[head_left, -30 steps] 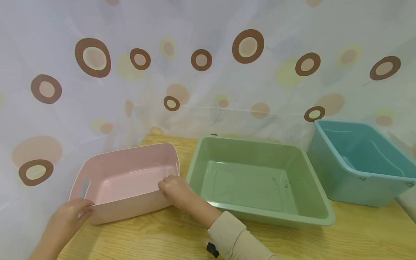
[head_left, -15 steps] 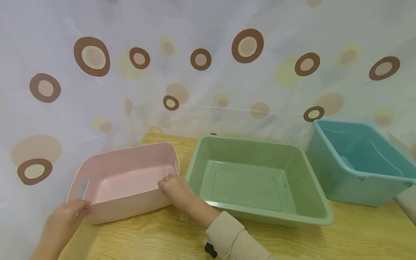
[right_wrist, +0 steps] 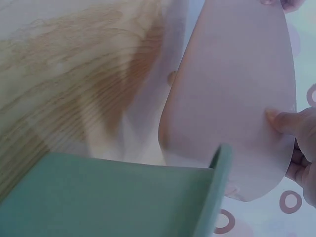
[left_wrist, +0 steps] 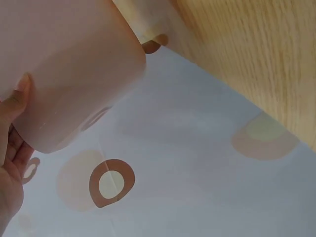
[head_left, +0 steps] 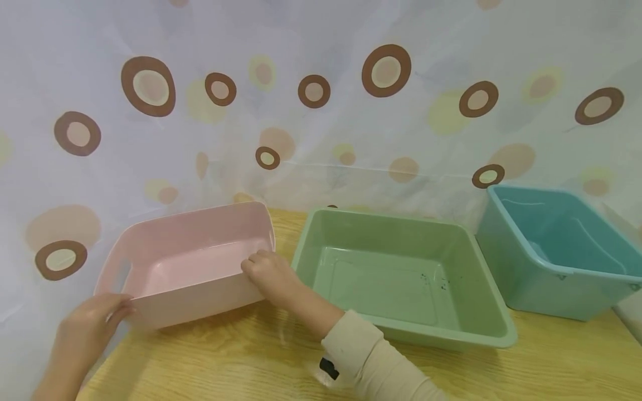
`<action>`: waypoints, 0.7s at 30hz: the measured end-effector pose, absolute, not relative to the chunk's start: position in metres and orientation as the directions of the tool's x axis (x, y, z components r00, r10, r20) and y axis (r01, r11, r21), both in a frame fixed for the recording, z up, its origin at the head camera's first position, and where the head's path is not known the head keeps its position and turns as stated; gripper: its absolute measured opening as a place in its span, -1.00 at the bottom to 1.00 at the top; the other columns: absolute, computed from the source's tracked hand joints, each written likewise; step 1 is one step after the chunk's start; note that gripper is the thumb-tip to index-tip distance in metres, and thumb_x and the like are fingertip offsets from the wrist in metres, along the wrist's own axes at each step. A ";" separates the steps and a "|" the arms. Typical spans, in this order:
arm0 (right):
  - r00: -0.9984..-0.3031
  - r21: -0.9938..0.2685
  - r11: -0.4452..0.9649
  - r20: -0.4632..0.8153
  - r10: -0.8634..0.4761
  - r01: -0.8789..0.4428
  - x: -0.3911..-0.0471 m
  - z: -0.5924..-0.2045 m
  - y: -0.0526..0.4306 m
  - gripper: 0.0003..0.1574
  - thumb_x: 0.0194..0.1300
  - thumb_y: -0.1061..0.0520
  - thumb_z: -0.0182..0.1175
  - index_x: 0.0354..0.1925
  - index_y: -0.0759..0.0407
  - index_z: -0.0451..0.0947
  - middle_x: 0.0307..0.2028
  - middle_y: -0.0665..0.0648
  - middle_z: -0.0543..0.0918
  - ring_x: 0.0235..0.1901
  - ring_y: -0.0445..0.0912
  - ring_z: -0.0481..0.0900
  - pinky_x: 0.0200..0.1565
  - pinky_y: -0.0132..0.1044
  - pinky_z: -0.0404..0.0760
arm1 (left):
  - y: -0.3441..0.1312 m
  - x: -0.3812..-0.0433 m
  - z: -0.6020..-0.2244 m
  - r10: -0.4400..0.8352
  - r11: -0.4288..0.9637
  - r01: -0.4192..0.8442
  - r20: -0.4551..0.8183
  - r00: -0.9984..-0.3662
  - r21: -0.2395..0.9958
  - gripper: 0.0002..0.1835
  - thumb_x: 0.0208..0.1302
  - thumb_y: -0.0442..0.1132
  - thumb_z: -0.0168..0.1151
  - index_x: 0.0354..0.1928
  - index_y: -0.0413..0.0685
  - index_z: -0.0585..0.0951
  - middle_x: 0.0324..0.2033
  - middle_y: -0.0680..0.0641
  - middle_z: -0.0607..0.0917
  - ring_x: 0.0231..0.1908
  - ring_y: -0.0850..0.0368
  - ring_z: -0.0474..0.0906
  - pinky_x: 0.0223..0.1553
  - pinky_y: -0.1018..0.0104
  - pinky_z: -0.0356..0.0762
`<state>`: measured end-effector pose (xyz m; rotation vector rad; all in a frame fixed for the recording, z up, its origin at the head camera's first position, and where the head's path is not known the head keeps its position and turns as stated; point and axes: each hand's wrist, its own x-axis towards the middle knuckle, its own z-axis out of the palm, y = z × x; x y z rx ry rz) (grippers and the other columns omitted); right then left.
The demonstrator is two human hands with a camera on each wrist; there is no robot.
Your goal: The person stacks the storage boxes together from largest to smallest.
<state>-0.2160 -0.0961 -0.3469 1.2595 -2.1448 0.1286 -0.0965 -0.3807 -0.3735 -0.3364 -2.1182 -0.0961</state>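
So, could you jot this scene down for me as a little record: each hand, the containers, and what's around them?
Left hand: pinches the near left corner of the pink bin
Right hand: grips the pink bin's near rim, toward its right end
Green bin: on the table, right of the pink one; dark marks inside
Blue bin: right of the green one
Sleeve: beige, on the right arm
Backdrop: whitish, with brown rings and pale spots
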 end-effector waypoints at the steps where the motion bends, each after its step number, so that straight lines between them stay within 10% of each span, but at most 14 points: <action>1: -0.331 0.226 0.535 0.576 -0.748 -0.814 -0.216 -0.344 -0.096 -0.74 0.08 0.36 0.13 -0.61 0.05 0.45 -0.63 -0.09 0.49 -0.59 -0.24 0.38 -0.63 -0.55 0.30 | -0.381 -0.097 -0.371 0.210 0.956 0.285 0.846 -0.491 -0.072 -0.30 0.25 0.23 -0.31 -0.51 -0.20 0.62 -0.57 -0.11 0.67 -0.52 -0.06 0.52 -0.42 0.20 0.43; 21: -0.274 0.159 0.515 0.697 -0.663 -0.842 -0.219 -0.319 -0.081 -0.84 0.06 0.24 0.22 -0.58 0.06 0.51 -0.58 -0.08 0.53 -0.52 -0.23 0.45 -0.46 -0.51 0.43 | -0.371 -0.105 -0.335 0.200 0.939 0.343 0.859 -0.472 -0.030 -0.34 0.26 0.22 -0.22 -0.45 -0.23 0.63 -0.52 -0.14 0.67 -0.40 0.05 0.41 0.05 0.92 0.00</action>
